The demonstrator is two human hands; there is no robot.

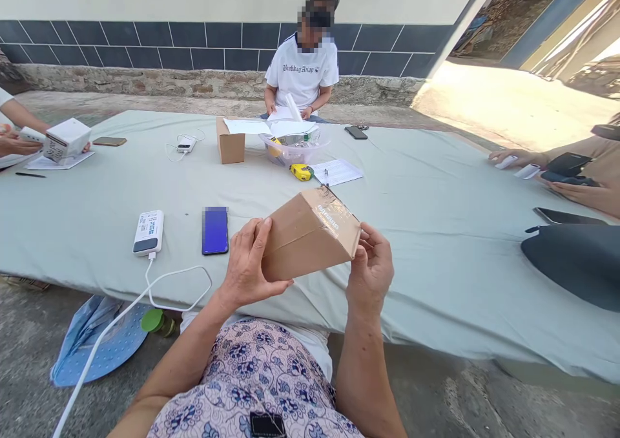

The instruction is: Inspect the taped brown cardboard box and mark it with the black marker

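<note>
A floral blue-and-lilac blouse (252, 376) fills the bottom of the view at 6 o'clock, above bare concrete ground (450, 393). Ahead, a long table under a pale green cloth (431, 276) spans from 9 to 3 o'clock, with a dark tiled wall band (145, 44) behind it. Just above the cloth's near edge, at 12 o'clock, the person's hands hold a kraft cardboard box (307, 234), tilted and lifted clear of the table. The left hand (247, 263) wraps its lower end with the fingers spread, while the right hand (371, 270) grips the far end narrowly with curled fingers. A band of printed tape crosses the box, but its lettering is too small and glare-struck to read. Farther off at 12 o'clock, a co-worker (303, 70) sits behind a clear plastic tub (290, 147) and papers, beside a smaller cardboard box (230, 141). The co-worker's white T-shirt bears dark script that cannot be read with confidence. At 3 o'clock, another person's hands (518, 160) hold small white objects. Near the held box, at 11 o'clock, lie a white power bank (148, 232) with a white cable (179, 276) and a phone (215, 230) with a blurred blue screen. A yellow tape measure (301, 172) sits at 12 o'clock.
</note>
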